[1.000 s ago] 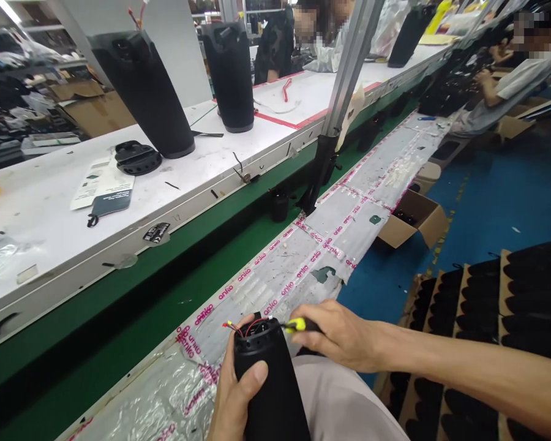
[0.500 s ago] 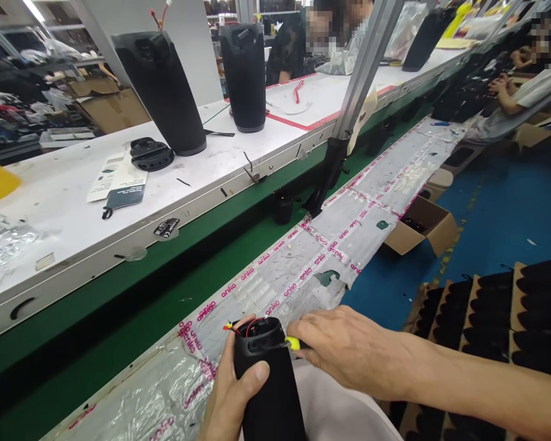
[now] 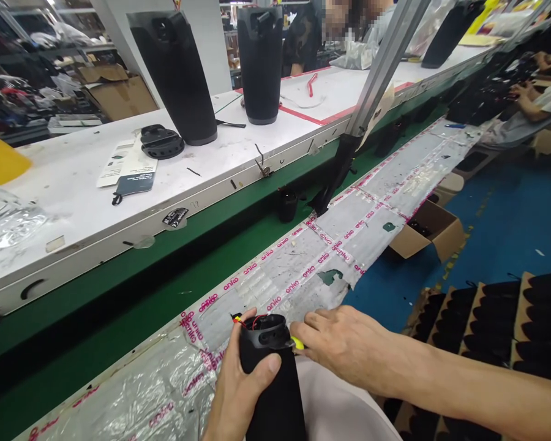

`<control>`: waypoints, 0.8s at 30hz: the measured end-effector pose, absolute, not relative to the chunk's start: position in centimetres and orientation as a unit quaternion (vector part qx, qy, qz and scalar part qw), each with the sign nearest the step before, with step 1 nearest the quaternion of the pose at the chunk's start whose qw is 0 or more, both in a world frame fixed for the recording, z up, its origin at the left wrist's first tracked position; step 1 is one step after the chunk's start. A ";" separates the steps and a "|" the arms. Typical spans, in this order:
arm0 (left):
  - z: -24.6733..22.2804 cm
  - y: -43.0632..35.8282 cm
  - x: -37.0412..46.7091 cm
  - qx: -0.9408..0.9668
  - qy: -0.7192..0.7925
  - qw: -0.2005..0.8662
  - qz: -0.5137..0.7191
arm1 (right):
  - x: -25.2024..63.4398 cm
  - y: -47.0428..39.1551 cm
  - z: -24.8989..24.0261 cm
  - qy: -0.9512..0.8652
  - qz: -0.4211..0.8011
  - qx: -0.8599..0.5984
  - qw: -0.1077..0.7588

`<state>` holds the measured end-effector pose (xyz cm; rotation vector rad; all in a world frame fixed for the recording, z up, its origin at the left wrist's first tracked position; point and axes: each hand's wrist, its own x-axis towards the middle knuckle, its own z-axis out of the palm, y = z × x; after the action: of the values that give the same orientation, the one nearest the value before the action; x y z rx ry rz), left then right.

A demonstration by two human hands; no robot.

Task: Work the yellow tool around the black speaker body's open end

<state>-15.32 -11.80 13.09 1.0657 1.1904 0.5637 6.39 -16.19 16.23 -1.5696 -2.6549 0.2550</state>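
Hands both occupied. Left hand was wrapped round the upper part of a black cylinder, thumb across the near side, other fingers mostly hidden behind it. Right hand was curled tight over a yellow tool; only the front end showed, and I couldn't make out the tip well. Cylinder sat in front of the pale trousers, top end up, bottom out of view. Wires poked out of the top on the left side.

Step in hand, my read: working the edge of the collar, likely trimming or prying. Tool tip was at the collar's right side, contact not certain. Next move seemed to call for a firm left grip, short controlled strokes from the right, tip kept clear of the left thumb and wires.

Further out: plastic-covered shelf with pink-lettered tape. Past that, white worktop with two taller-looking black units, a round black part just beside one, and a dark tag near that. Right side: rows of black parts, a carton by the shelf edge, a co-worker's hands well beyond.
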 end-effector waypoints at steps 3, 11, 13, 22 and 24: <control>13.5 -11.9 -15.2 0.496 0.539 0.635 0.246 | 6.3 -16.4 16.4 -0.858 0.068 -0.509 -0.001; 14.6 -12.3 -14.4 0.523 0.580 0.581 0.229 | 6.5 -15.8 16.9 -0.885 0.064 -0.458 -0.049; 14.5 -12.2 -14.5 0.534 0.581 0.573 0.221 | 6.7 -15.6 16.4 -0.885 0.070 -0.457 -0.053; 13.4 -11.7 -15.2 0.439 0.514 0.691 0.256 | 7.7 -15.6 15.1 -0.831 0.183 -0.487 0.198; 13.6 -11.7 -15.1 0.445 0.527 0.680 0.250 | 7.7 -15.6 15.5 -0.826 0.167 -0.512 0.164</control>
<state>-15.05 -11.73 13.58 0.9990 1.1824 0.5613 7.70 -15.58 15.52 -1.4603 -2.3556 0.4762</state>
